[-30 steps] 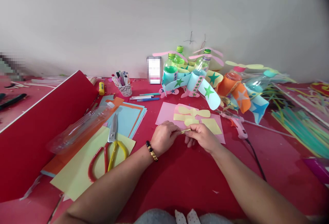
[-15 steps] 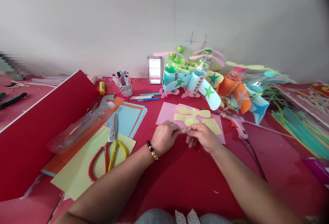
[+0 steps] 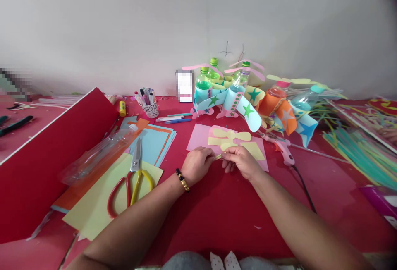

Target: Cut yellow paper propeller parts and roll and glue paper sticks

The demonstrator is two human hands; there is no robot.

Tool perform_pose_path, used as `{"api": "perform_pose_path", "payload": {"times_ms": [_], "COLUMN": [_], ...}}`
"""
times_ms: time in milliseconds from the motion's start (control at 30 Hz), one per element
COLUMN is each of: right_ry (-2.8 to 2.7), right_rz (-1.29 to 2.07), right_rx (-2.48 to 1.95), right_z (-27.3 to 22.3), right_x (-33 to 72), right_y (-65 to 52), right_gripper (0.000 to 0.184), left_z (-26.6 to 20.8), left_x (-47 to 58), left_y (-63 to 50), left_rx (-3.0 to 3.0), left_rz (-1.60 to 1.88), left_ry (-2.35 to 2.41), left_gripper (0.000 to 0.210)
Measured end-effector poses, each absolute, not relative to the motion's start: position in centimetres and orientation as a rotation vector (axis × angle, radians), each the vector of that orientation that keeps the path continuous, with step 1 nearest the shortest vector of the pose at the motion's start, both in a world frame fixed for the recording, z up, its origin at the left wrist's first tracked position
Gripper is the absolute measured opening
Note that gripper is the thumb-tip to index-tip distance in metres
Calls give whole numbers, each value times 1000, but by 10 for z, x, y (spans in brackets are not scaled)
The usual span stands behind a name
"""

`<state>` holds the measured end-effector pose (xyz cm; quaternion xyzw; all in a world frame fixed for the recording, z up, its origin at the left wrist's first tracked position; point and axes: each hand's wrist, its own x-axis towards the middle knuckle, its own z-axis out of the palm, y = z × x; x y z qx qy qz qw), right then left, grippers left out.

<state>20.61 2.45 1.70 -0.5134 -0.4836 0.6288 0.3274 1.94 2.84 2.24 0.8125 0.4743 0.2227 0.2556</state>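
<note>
Between my two hands runs a narrow strip of yellow paper (image 3: 218, 156), one end pinched by each. My left hand (image 3: 197, 165), with a beaded bracelet at the wrist, grips its left end. The fingertips of my right hand (image 3: 240, 161) close on the other end. Just beyond lie yellow paper propeller shapes (image 3: 232, 135) and a yellow paper piece (image 3: 253, 150) on pink paper sheets (image 3: 197, 136). To the left, scissors (image 3: 135, 179) with one red and one yellow handle rest on a yellow sheet (image 3: 89, 204).
Bottle airplanes with paper wings (image 3: 248, 111) stand at the back. Right of the pink sheets lies a pink glue gun (image 3: 283, 150) with its cord. A clear plastic bottle (image 3: 99, 154), a pen cup (image 3: 150, 108), markers (image 3: 173, 118) and a red panel (image 3: 58, 166) are on the left.
The view has tilted up slightly and shifted a little to the right. Both hands still pinch the yellow strip, which now slants a bit more.
</note>
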Motion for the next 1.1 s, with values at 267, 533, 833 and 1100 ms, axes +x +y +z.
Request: {"api": "perform_pose_path", "payload": {"times_ms": [267,533,833,1100], "right_ry": [-1200,-1288,-1502,-1698], "right_rz": [1598,1791,1915,1825], "right_rx": [-1308,-1262,-1314,-1510], "right_z": [17,22,25,21], "right_x": [206,192,161,159], "right_y": [23,10,-34,-37], "right_gripper": [23,22,21,18], "left_z": [30,35,30,21], "left_x": [28,15,-13,-38], "left_y": [18,-17,-94,-121], "left_rx": [2042,1936,1998,2530], "left_rz": [638,691,522,386], "left_ry": [1333,1343,1475,1415], "left_gripper": [11,19,17,30]}}
